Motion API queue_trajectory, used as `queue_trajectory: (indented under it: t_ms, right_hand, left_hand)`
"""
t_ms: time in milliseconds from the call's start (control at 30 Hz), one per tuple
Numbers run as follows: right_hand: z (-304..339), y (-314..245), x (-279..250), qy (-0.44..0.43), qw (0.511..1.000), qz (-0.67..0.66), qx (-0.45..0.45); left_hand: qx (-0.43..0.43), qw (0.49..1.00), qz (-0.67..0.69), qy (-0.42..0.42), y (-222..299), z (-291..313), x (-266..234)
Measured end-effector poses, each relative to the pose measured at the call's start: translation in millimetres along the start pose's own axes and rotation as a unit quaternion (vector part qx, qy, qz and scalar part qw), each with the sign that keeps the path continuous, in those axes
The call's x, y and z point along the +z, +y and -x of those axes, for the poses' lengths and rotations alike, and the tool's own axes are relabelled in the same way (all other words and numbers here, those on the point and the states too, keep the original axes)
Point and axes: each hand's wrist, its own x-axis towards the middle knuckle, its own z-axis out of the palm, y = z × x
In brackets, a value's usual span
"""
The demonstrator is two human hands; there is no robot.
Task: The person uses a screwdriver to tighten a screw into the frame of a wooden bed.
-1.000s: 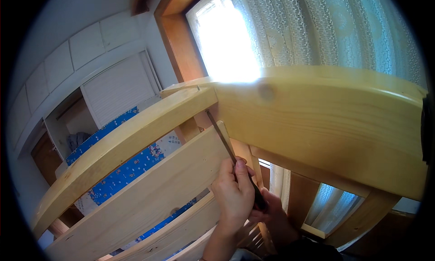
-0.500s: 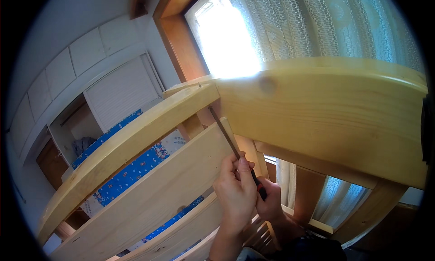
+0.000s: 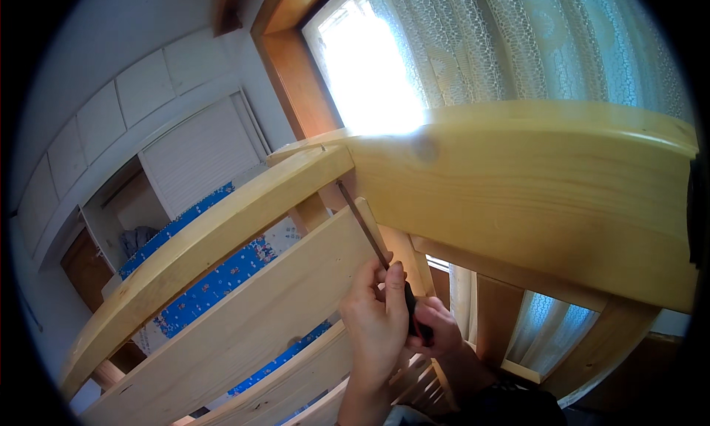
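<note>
A long screwdriver (image 3: 360,219) slants up to the left, its tip against the underside of a curved pale wooden rail (image 3: 222,219), close to where that rail meets a broad yellow wooden board (image 3: 518,197). My left hand (image 3: 373,304) is closed around the shaft just above the handle, thumb pointing up. Below it and to the right, my right hand (image 3: 438,326) grips the black and red handle. Whatever the tip sits on is too small to make out. Flat pale slats (image 3: 251,300) run beneath the rail, beside my left hand.
Blue patterned fabric (image 3: 214,282) shows between the slats. Behind stands a bright window (image 3: 370,63) with a lace curtain (image 3: 518,49). White cabinets (image 3: 140,86) line the far left wall. Wooden uprights (image 3: 503,322) stand below the broad board, right of my hands.
The screwdriver handle shows a different side, with its red part lower, and my right hand has shifted slightly around it. The tip stays at the rail. The view has moved a little.
</note>
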Motion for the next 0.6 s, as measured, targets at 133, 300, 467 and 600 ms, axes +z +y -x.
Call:
queue_trajectory:
  t_ms: [133, 300, 467, 600]
  right_hand:
    - [-8.6, -5.7, 24.7, 0.266, 0.683, 0.599, -0.322]
    - [-12.8, -4.0, 17.2, 0.3, 0.611, 0.644, -0.35]
    - [4.6, -4.4, 12.8, 0.267, 0.782, 0.495, -0.271]
    - [13.1, 19.0, 7.3, 0.25, 0.849, 0.388, -0.257]
  left_hand:
    - [0.019, 0.999, -0.022, -0.017, 0.7, -1.0, 9.9]
    - [0.017, 0.994, 0.107, -0.002, -9.0, -9.3, 21.7]
    - [-0.001, 0.991, 0.131, 0.002, -5.2, -6.3, 19.3]
    - [-0.031, 0.994, 0.105, -0.03, -6.5, -2.2, 10.9]
